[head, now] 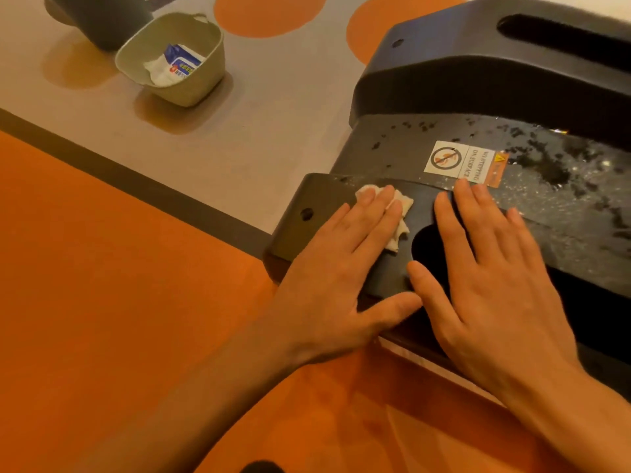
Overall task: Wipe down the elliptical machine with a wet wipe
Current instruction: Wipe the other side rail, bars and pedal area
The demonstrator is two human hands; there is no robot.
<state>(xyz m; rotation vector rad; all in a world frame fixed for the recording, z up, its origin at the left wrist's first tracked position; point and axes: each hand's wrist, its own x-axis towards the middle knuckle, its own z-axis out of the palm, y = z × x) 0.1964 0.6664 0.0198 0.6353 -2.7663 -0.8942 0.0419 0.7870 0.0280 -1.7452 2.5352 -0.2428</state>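
Note:
The black elliptical machine base (392, 158) fills the right side of the head view, speckled with wet marks and bearing a white warning sticker (457, 162). My left hand (338, 268) lies flat with straight fingers, pressing a crumpled white wet wipe (403, 206) against the lower end cover of the machine. Most of the wipe is hidden under the fingers. My right hand (491, 274) rests flat on the same cover beside it, fingers spread, partly over a dark oval opening (426, 250). It holds nothing.
A pale green basket (205, 83) with a pack of wet wipes (177, 63) sits on the floor at upper left, next to a dark container (102, 18). The floor is orange and grey, with a dark stripe (136, 186) running diagonally.

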